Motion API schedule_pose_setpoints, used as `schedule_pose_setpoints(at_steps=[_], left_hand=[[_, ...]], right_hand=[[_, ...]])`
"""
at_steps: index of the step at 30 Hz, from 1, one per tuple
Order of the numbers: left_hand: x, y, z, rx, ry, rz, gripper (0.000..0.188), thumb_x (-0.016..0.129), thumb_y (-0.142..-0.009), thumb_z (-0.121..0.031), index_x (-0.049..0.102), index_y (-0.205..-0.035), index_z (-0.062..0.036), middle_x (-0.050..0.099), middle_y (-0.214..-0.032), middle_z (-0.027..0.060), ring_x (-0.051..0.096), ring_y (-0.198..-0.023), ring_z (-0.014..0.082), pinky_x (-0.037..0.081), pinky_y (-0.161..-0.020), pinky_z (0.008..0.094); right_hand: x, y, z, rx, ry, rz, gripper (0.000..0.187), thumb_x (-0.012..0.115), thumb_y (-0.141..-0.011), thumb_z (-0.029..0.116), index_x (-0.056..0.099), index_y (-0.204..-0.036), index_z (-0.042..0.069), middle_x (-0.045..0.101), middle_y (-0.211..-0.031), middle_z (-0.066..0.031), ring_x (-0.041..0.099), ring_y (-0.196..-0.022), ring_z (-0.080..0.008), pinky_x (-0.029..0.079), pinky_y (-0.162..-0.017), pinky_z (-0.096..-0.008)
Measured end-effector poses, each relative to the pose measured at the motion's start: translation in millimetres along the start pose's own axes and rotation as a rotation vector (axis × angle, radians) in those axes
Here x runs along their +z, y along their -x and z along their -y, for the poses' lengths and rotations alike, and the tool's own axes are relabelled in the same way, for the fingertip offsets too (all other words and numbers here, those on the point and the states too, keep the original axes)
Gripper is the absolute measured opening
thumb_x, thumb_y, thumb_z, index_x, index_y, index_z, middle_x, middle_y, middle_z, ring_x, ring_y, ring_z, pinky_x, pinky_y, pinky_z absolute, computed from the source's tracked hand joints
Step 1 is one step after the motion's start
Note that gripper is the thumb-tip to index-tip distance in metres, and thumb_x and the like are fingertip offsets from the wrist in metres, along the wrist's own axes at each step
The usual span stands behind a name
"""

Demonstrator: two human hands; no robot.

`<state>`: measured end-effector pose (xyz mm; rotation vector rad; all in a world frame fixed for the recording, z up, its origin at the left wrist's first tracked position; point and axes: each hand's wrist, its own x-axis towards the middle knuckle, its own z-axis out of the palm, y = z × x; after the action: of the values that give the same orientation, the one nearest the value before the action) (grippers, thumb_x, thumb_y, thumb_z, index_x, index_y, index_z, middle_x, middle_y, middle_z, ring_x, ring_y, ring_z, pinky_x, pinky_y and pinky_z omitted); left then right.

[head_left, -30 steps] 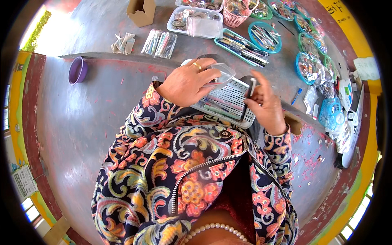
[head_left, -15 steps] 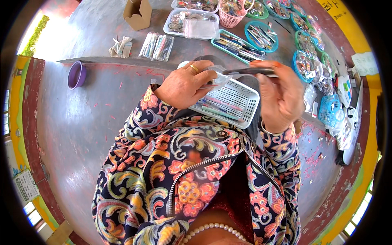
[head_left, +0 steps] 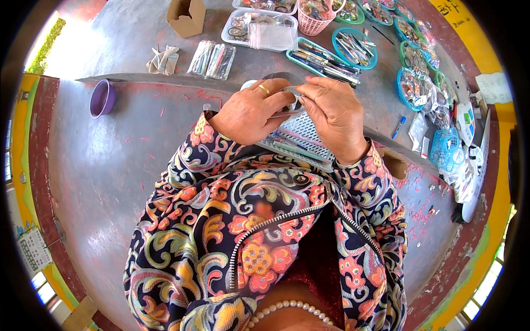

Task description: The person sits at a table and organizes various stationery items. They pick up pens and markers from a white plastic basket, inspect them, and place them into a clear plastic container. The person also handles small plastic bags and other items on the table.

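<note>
1. Our left hand (head_left: 248, 113) clamps its fingers on a clear plastic bag (head_left: 295, 106); our right hand (head_left: 335, 113) pinches its edge, fingertips together.
2. Below, we see a white, perforated plastic basket (head_left: 305, 127) holding slim pens (head_left: 295, 144).
3. Beyond stands a pink, openwork plastic basket (head_left: 313, 24).

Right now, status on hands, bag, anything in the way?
Left hand gripping bag. Right hand at its edge, grip unclear. Basket below; hands partly cover bag and basket.

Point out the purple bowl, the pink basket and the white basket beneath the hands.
Purple bowl (head_left: 101, 99): head view, its inside.
Pink basket (head_left: 312, 26): head view, its wall.
White basket (head_left: 305, 129): head view, its perforated floor.
</note>
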<state>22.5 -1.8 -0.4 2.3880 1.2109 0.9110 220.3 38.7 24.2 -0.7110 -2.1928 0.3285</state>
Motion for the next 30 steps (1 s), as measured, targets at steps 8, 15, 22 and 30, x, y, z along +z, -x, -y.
schedule_pose_setpoints(at_steps=[8, 15, 22, 30], left_hand=[[0, 0, 0, 0.007, -0.016, -0.013, 0.029, 0.067, -0.078, -0.014, 0.055, -0.105, -0.0083, 0.054, -0.116, 0.0162, 0.057, -0.099, 0.0361, 0.048, -0.082, 0.0428], [0, -1, 0, 0.021, -0.021, -0.011, 0.029, 0.068, -0.078, -0.013, 0.056, -0.104, -0.0079, 0.054, -0.116, 0.0164, 0.057, -0.098, 0.0357, 0.048, -0.081, 0.0413], [-3, -2, -1, -0.003, 0.005, 0.004, 0.030, 0.068, -0.077, -0.012, 0.056, -0.105, -0.0083, 0.054, -0.116, 0.0155, 0.057, -0.097, 0.0355, 0.049, -0.079, 0.0412], [0, 1, 3, 0.009, 0.000, 0.003, 0.033, 0.067, -0.074, -0.011, 0.055, -0.105, -0.0089, 0.053, -0.117, 0.0142, 0.056, -0.099, 0.0364, 0.048, -0.079, 0.0431]], right_hand=[[-8, 4, -3, 0.127, -0.088, -0.029, 0.019, 0.064, -0.079, 0.004, 0.068, -0.097, 0.005, 0.067, -0.095, -0.0109, 0.062, -0.096, -0.0285, 0.047, -0.085, -0.0381], [-6, 5, -6, -0.007, 0.033, 0.022, 0.022, 0.063, -0.077, 0.002, 0.068, -0.097, 0.006, 0.065, -0.101, -0.0119, 0.059, -0.102, -0.0314, 0.046, -0.088, -0.0393], [-6, 6, -4, 0.060, 0.013, -0.068, 0.013, 0.063, -0.079, 0.006, 0.067, -0.092, 0.007, 0.065, -0.099, -0.0124, 0.060, -0.095, -0.0304, 0.048, -0.080, -0.0372], [0, 16, -6, 0.519, -0.138, 0.233, 0.022, 0.061, -0.083, 0.021, 0.060, -0.076, 0.001, 0.059, -0.065, -0.0158, 0.058, -0.057, -0.0276, 0.044, -0.053, -0.0364]])
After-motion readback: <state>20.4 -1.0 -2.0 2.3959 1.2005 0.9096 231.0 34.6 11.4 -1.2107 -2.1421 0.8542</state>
